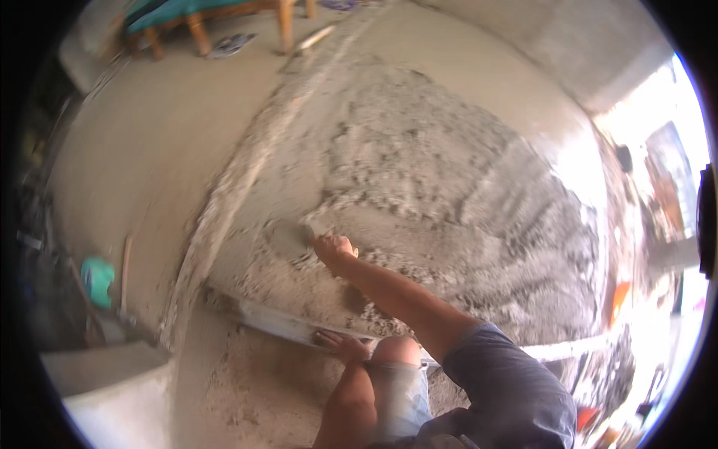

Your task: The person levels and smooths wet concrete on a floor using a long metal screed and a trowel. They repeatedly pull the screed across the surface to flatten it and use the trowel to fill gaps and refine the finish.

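Observation:
In the lower middle, my left hand [342,344] grips the edge of a long grey straightedge [273,319] lying crosswise just beyond my knees, on the mortar. Higher up, my right hand [334,247] is closed on the handle of a trowel [299,238], whose blade rests in the wet mortar [419,157]; the blade is blurred. The mortar is rough and lumpy ahead and to the right, smoother around the blade.
A raised strip [247,165] runs diagonally beside a smooth floor [142,165]. At left are a green container [97,280], a stick [126,273] and a low concrete ledge [112,393]. A wooden bench [198,30] with footwear [230,45] stands behind; walls border the area.

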A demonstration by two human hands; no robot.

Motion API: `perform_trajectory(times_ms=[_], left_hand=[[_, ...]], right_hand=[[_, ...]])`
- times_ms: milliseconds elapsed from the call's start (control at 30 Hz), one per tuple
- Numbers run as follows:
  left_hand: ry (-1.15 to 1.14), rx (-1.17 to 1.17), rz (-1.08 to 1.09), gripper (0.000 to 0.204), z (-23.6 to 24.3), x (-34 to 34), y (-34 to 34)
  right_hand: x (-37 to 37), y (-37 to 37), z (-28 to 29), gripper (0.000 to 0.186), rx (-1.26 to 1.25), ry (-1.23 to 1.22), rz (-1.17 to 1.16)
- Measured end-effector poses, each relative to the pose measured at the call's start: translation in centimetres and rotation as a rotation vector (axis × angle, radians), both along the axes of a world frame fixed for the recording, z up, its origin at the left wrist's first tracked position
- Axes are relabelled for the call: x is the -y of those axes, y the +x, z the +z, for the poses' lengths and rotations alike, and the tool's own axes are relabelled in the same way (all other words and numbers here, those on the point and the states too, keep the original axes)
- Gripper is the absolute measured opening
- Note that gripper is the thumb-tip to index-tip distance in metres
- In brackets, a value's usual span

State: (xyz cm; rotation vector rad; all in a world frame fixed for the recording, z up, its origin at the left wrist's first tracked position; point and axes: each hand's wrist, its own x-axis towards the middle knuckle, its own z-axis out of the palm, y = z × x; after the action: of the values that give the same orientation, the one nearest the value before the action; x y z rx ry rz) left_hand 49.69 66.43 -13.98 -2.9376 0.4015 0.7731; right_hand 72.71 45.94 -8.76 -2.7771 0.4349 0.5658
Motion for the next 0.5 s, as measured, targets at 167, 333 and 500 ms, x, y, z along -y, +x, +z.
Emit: perform_trajectory(times_ms=[167,333,500], left_hand=[[0.051,0.07,-0.043,0.1,-1.2,1.2,-1.3],[0.319,-0.082,-0.09,0.08,1.1,1.8,1.6],[0.331,-0.059,-0.061,0.071,0.6,1.2,1.3]], right_hand=[[15.4,-10.3,0.9,0.031,-0.068,-0.288,-0.503],[23.8,-26.4,1.9,0.022,-0.005,-0.179,-1.054],[27.2,-45.1,1.4,0.029,-0.168,-0.311,-1.263]])
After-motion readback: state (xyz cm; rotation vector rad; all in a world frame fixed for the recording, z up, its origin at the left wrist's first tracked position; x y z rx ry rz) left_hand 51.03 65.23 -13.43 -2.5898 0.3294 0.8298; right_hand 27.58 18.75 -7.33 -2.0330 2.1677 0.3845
